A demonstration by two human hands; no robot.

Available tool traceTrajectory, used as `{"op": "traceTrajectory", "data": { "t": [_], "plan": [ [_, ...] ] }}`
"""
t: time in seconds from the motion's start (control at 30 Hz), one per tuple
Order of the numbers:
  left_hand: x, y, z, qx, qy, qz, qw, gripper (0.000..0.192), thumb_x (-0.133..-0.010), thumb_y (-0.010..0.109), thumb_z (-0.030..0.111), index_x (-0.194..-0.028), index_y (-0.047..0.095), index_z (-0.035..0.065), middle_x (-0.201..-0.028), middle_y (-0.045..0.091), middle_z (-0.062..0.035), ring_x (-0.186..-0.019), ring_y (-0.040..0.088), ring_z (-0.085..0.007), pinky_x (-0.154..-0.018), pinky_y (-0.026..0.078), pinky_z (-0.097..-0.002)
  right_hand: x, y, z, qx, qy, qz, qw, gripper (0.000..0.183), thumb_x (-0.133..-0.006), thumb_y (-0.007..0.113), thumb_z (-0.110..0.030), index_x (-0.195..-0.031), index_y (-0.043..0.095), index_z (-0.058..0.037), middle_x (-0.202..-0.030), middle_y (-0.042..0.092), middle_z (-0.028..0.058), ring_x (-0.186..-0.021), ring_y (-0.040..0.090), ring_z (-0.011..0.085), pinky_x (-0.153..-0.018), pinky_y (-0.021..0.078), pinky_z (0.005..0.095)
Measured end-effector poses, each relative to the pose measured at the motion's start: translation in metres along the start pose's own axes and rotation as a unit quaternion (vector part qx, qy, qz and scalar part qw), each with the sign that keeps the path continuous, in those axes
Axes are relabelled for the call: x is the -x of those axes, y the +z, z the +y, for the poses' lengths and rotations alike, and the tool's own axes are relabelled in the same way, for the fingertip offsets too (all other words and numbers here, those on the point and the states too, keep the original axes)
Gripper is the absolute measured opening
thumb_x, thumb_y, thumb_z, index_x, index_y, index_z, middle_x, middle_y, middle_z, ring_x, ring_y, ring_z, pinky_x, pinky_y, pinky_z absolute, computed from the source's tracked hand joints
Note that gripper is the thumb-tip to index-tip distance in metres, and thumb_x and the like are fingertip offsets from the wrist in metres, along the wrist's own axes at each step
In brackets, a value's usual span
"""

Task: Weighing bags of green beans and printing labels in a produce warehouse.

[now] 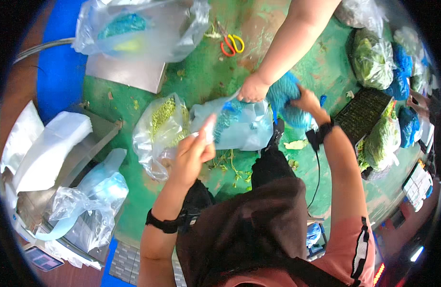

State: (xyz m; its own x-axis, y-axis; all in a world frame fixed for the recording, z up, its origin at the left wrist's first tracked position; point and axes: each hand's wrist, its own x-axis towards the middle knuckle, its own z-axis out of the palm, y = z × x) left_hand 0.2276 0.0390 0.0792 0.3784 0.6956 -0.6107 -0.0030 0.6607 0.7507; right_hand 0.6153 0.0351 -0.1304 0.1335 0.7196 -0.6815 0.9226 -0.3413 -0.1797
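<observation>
Before me a translucent plastic bag (251, 134) with blue mesh bags inside lies spread over the green floor. My left hand (195, 154) is at its left side, fingers blurred and closed on the bag's edge. My right hand (306, 100) grips a blue mesh bag (285, 93), blurred, at the plastic bag's right side. Another person's hand (254, 88) reaches in from the top and holds the far edge of the plastic bag. Left of it stands a clear bag of small green pieces (163, 116), partly behind my left hand.
Red-and-yellow-handled scissors (232, 45) lie on the green floor (206, 79). A large clear bag (163, 39) covers a box at the upper left. White plastic sheets (59, 150) are at left. A dark crate (364, 111) and bagged leafy vegetables (373, 59) stand at right. My shoe (276, 134) is close to the bag.
</observation>
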Motion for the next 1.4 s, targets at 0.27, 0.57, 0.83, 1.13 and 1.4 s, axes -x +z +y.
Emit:
{"op": "traceTrajectory", "data": {
  "t": [0.27,0.57,0.83,1.13,1.4],
  "plan": [
    [-0.05,0.05,0.042,0.207,0.032,-0.039,0.977,0.05,-0.098,0.038,0.037,-0.133,0.042,0.0018,-0.065,0.032,0.0069,-0.058,0.028,-0.0052,-0.054,0.023,-0.0201,0.179,-0.098,0.026,-0.009,0.002,-0.046,0.999,0.081,-0.061,0.076,-0.019,-0.134,0.042,-0.0182,-0.116,0.058,0.0151,-0.101,0.057,0.0354,-0.086,0.0482,0.0414],
    [-0.127,-0.023,0.071,-0.078,-0.056,-0.113,0.989,0.047,-0.096,0.043,0.039,-0.131,0.046,0.0078,-0.059,0.025,0.009,-0.052,0.022,-0.0034,-0.05,0.018,-0.0203,0.223,-0.213,-0.062,-0.005,-0.229,0.035,0.973,0.084,-0.056,0.073,-0.003,-0.133,0.044,-0.0186,-0.126,0.052,0.0116,-0.104,0.054,0.0341,-0.087,0.0481,0.0404],
    [-0.112,-0.062,0.06,0.257,-0.113,0.023,0.96,0.048,-0.091,0.04,0.059,-0.104,0.055,0.0157,-0.052,0.025,0.0081,-0.045,0.02,-0.0052,-0.047,0.02,-0.0223,0.095,-0.105,-0.17,-0.03,-0.305,0.236,0.922,0.086,-0.055,0.066,0.001,-0.132,0.044,-0.0272,-0.136,0.043,0.0041,-0.106,0.049,0.032,-0.083,0.0514,0.0379],
    [-0.113,-0.069,0.025,0.007,-0.024,-0.016,1.0,0.055,-0.089,0.055,0.042,-0.13,0.047,0.0057,-0.077,0.051,0.0015,-0.067,0.047,-0.0078,-0.068,0.039,-0.0219,0.024,0.049,-0.202,0.282,-0.314,-0.105,0.901,0.058,-0.082,0.05,-0.008,-0.131,0.045,-0.0361,-0.137,0.043,0.0051,-0.111,0.047,0.0369,-0.085,0.0489,0.044],
    [-0.036,-0.075,-0.073,-0.216,0.127,0.181,0.951,0.079,-0.081,0.069,0.029,-0.144,0.023,0.012,-0.128,0.046,-0.0163,-0.122,0.042,-0.0283,-0.1,0.035,-0.0395,0.036,0.033,-0.155,0.275,-0.356,-0.024,0.893,0.052,-0.079,0.059,-0.008,-0.129,0.05,-0.0198,-0.142,0.036,0.0071,-0.134,0.028,0.0275,-0.112,0.0204,0.0419]
  ]
}}
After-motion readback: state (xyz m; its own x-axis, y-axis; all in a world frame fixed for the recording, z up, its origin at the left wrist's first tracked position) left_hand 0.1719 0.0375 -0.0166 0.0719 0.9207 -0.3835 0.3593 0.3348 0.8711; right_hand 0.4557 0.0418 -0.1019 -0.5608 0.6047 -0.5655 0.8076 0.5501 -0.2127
